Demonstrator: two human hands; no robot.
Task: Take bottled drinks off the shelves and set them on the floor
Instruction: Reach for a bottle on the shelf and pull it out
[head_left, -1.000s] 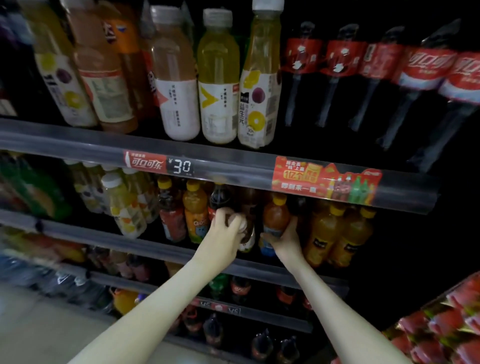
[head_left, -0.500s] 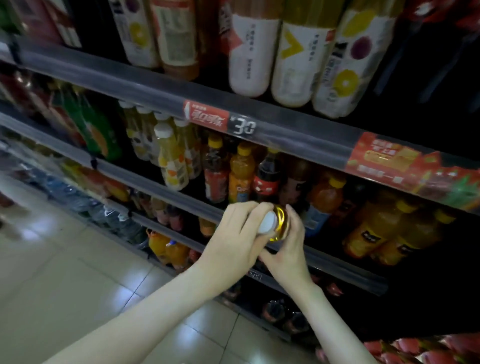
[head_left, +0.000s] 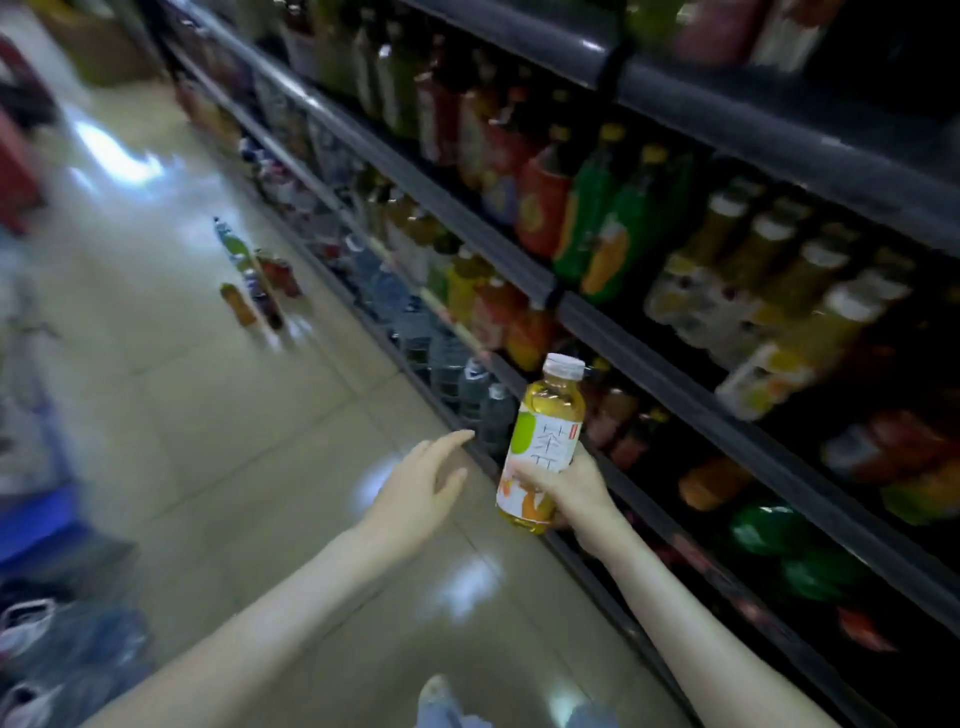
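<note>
Bottle (head_left: 545, 431) of yellow drink stands almost upright in the right hand (head_left: 571, 486), whose fingers curl round its lower half, above the floor (head_left: 234, 441) beside the shelves (head_left: 675, 395). Close beside the bottle, the left hand (head_left: 415, 483) is spread and not touching it.

- One wide view from the person's head, angled down and forward along the aisle.
- Shelves (head_left: 727, 124) close on the right, floor (head_left: 208, 441) stretching away left.
</note>
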